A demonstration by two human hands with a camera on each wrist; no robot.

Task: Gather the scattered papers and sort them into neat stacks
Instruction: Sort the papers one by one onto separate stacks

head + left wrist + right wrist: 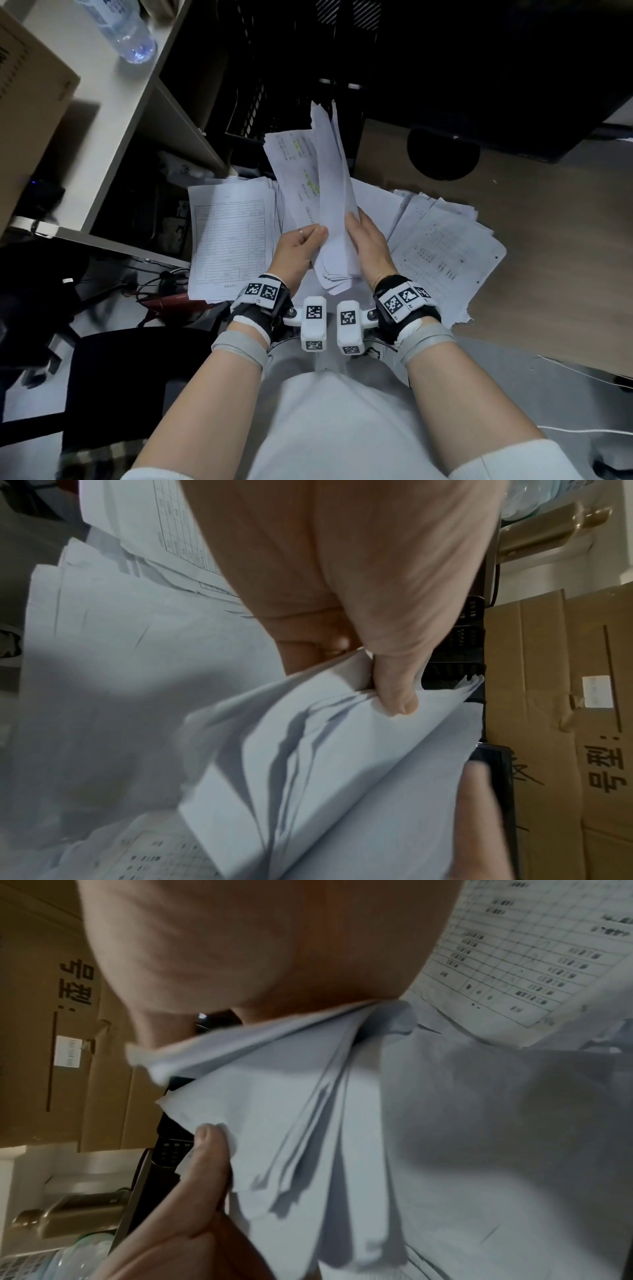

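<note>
Both hands hold one upright bundle of white papers [330,192] above the desk. My left hand [301,243] pinches its left side, thumb [397,696] on top of the fanned sheets [342,764]. My right hand [366,240] clasps the bundle's right edge; in the right wrist view its thumb [209,1145] presses on the sheets [308,1123]. A squared stack topped by a printed form [229,240] lies on the left. A looser pile with a table printout [442,253] lies on the right. More sheets lie under the bundle.
A wooden desk [548,240] extends to the right. A black mesh crate [274,102] stands behind the papers. A white shelf unit [113,113] on the left carries a cardboard box [30,102] and a water bottle [120,27]. A dark round shape [443,154] sits behind the piles.
</note>
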